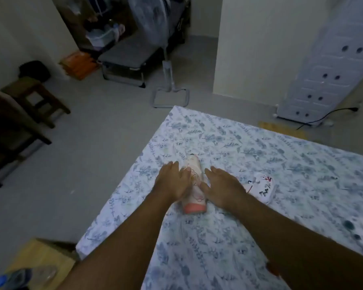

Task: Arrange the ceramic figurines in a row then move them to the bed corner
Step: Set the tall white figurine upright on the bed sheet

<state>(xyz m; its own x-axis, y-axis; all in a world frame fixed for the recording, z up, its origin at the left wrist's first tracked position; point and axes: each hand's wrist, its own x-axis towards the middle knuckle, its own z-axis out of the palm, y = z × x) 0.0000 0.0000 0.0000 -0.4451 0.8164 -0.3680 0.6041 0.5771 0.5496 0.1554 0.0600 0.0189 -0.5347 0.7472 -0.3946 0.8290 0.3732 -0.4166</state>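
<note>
A tall pink-and-white ceramic figurine (194,193) with a pink base lies on its side on the floral bed sheet (291,174), near the bed's left edge. My left hand (172,182) presses against its left side with the thumb laid over it. Against its right side rests my right hand (224,190), thumb touching it. The fingers of both hands are stretched out flat. A second, white figurine (260,188) with black and red markings lies on the sheet just right of my right hand. The bed corner (176,110) is farther ahead.
A fan stand (170,95) is on the floor just beyond the bed corner. A folding cot (126,57), a wooden stool (36,97) and dark furniture (6,139) stand to the left. A wooden box (42,260) sits by the bed's near left edge. Small dark objects (348,225) lie on the sheet at right.
</note>
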